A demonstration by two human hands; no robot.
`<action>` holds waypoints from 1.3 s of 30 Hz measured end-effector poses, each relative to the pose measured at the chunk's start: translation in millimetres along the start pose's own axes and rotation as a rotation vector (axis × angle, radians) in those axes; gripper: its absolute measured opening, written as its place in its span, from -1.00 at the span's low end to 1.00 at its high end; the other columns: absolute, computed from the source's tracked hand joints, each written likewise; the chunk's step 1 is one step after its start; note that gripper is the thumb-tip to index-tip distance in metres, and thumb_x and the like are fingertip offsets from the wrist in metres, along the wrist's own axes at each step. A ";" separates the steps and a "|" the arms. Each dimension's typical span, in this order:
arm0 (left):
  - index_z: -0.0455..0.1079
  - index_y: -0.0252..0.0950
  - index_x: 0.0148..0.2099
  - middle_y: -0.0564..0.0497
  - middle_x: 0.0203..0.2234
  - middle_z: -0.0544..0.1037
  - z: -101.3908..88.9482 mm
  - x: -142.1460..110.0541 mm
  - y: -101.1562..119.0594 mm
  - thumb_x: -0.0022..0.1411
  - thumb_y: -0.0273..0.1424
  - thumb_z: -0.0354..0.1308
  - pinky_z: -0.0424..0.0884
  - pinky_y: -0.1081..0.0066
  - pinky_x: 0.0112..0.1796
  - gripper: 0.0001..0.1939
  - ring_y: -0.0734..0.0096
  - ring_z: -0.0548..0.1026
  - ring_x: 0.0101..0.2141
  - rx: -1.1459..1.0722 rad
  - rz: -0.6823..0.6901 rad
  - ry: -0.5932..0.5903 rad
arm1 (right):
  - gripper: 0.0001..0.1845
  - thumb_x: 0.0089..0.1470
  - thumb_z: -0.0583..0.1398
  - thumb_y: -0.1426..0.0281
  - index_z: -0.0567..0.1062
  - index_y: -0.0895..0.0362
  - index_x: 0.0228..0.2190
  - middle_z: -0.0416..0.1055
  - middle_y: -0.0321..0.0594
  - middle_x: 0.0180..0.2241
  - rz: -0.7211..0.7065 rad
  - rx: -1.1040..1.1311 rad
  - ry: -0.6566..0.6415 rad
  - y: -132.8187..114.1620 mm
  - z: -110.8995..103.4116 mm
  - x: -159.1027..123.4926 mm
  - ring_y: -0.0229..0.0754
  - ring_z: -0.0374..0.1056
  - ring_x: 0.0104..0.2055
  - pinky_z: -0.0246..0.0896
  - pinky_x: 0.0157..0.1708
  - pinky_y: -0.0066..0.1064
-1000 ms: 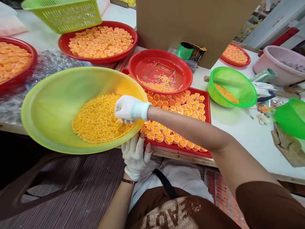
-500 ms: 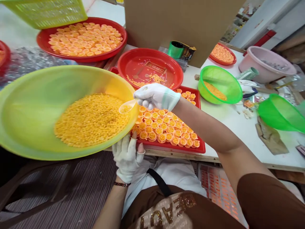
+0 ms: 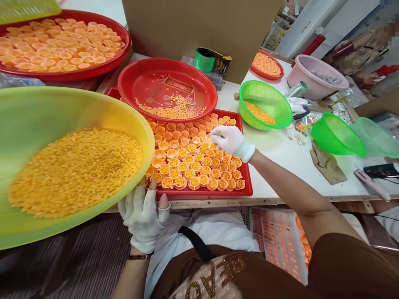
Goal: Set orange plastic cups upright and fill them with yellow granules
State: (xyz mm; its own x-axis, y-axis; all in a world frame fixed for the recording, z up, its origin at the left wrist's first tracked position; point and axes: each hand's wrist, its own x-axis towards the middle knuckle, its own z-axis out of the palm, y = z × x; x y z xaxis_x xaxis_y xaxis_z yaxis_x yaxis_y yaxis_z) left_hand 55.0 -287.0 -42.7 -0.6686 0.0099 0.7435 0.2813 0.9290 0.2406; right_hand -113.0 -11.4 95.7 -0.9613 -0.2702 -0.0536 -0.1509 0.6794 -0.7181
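My right hand (image 3: 230, 141), in a white glove, pinches a small clear spoon (image 3: 206, 144) just above the little orange cups (image 3: 189, 161). The cups stand packed on a red tray (image 3: 246, 174), and many in the nearer rows hold yellow bits. My left hand (image 3: 141, 218) wears a glove with bare fingertips. Its fingers stretch up at the right rim of a large yellow-green bowl (image 3: 93, 108) and the tray's near edge, thumb apart. The bowl partly hides those fingers. Yellow pieces (image 3: 81, 170) lie heaped inside the bowl.
A round red tray (image 3: 140, 74) with scattered yellow bits overlaps the back of the cup tray. Behind it are a tape dispenser (image 3: 207, 60) and a cardboard sheet (image 3: 199, 25). Green baskets (image 3: 282, 99) and a pink basin (image 3: 299, 74) stand to the right. Another person appears at far right.
My right hand has moved the spoon right, from over the yellow pieces in the bowl to above the cups. The view has shifted right; my left hand stays by the bowl's rim.
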 end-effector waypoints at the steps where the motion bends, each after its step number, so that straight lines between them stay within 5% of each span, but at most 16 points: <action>1: 0.43 -0.45 0.29 -0.46 0.05 0.58 0.2 -0.4 -0.2 0.33 -0.25 0.19 0.28 -0.14 0.25 -0.43 -0.28 0.47 0.20 -0.003 0.002 0.001 | -0.88 0.21 0.19 0.41 0.53 0.13 -0.36 0.50 -0.21 -0.39 -0.094 -0.080 -0.010 -2.5 0.2 -3.0 -0.19 0.45 -0.33 0.37 -0.25 -0.32; 4: 0.42 -0.44 0.31 -0.45 0.08 0.57 1.2 -1.3 -0.4 0.33 -0.26 0.19 0.27 -0.14 0.26 -0.42 -0.27 0.46 0.22 -0.019 0.002 0.001 | -0.82 0.26 0.18 0.38 0.56 0.12 -0.35 0.54 -0.17 -0.27 -0.256 -0.194 -0.026 -22.3 -5.2 -10.1 -0.11 0.44 -0.14 0.31 -0.02 -0.26; 9: 0.41 -0.42 0.32 -0.44 0.10 0.56 1.3 -1.8 1.1 0.33 -0.26 0.20 0.27 -0.14 0.26 -0.41 -0.27 0.46 0.22 -0.023 -0.014 0.001 | -0.77 0.32 0.15 0.31 0.59 0.14 -0.22 0.51 -0.18 -0.20 -0.267 -0.065 0.029 -88.3 1.9 4.0 -0.14 0.42 -0.07 0.31 -0.16 -0.42; 16: 0.37 -0.37 0.33 -0.37 0.11 0.57 -4.4 -1.8 4.9 0.34 -0.29 0.21 0.33 -0.10 0.20 -0.43 -0.21 0.50 0.16 0.012 -0.034 -0.010 | -0.86 0.22 0.23 0.43 0.54 0.17 -0.40 0.55 -0.31 -0.33 -0.445 -0.075 -0.260 -167.7 108.3 64.5 -0.28 0.41 -0.20 0.31 -0.14 -0.53; 19: 0.38 -0.36 0.32 -0.34 0.09 0.58 -6.3 -1.9 6.4 0.36 -0.28 0.18 0.35 -0.04 0.16 -0.46 -0.16 0.52 0.13 0.028 -0.045 -0.012 | -0.75 0.20 0.18 0.51 0.48 0.17 -0.53 0.46 -0.28 -0.53 -0.312 -0.111 -0.528 -178.8 147.2 71.0 -0.26 0.40 -0.42 0.34 -0.40 -0.50; 22: 0.41 -0.35 0.29 -0.32 0.09 0.59 -7.8 -2.4 7.4 0.37 -0.27 0.15 0.34 -0.01 0.16 -0.49 -0.13 0.54 0.11 0.038 -0.057 -0.010 | -0.73 0.18 0.18 0.52 0.44 0.15 -0.55 0.43 -0.24 -0.59 -0.103 0.081 -0.693 -180.5 159.8 69.1 -0.28 0.33 -0.59 0.28 -0.62 -0.50; 31: 0.45 -0.39 0.26 -0.33 0.08 0.59 -10.0 -1.4 7.9 0.38 -0.26 0.16 0.32 0.02 0.16 -0.51 -0.12 0.53 0.09 0.026 -0.065 -0.038 | -0.66 0.20 0.28 0.58 0.37 0.17 -0.57 0.37 -0.28 -0.59 0.213 0.595 -0.735 -184.9 108.4 61.9 -0.41 0.21 -0.58 0.13 -0.68 -0.65; 39: 0.42 -0.37 0.31 -0.34 0.09 0.59 -5.0 -1.1 5.9 0.37 -0.23 0.17 0.30 -0.04 0.22 -0.45 -0.16 0.50 0.16 0.028 -0.041 0.007 | -0.91 0.18 0.31 0.49 0.53 0.22 -0.39 0.46 -0.23 -0.48 0.233 0.726 -0.483 -112.1 33.8 47.3 -0.38 0.29 -0.55 0.15 -0.67 -0.59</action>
State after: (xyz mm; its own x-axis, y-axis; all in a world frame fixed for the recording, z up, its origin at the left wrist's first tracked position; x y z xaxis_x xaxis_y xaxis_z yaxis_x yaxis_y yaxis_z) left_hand 60.8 -283.4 -38.9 -0.6743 -0.0304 0.7378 0.2347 0.9385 0.2532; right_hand -133.7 -123.4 150.1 -0.7229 -0.5485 -0.4202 0.3756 0.1986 -0.9053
